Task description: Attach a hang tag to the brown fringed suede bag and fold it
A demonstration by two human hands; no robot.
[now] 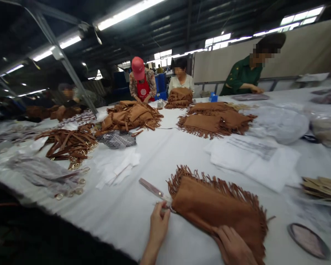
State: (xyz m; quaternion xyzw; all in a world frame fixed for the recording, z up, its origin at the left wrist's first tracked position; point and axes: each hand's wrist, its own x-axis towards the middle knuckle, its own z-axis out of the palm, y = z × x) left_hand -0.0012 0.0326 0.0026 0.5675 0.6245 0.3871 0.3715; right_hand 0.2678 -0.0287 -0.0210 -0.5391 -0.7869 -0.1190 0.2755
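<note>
A brown suede-like fringed bag [215,202] lies flat on the table in front of me, its fringe along the far and right edges. A narrow flat strap [151,187] with a shiny metal end meets the bag's left corner. My left hand [159,221] pinches at the metal end beside that corner; the exact fitting between the fingertips is too small to make out. My right hand [233,244] is closed over the bag's near edge, fingers on top and thumb hidden.
White cloth covers the table [165,154]. Loose brown straps [68,143], plastic-wrapped straps [49,173] and white papers [116,165] lie left. More fringed bags [212,119], white bags [253,156] and a dark oval piece [308,241] lie right. Several co-workers [142,81] stand across.
</note>
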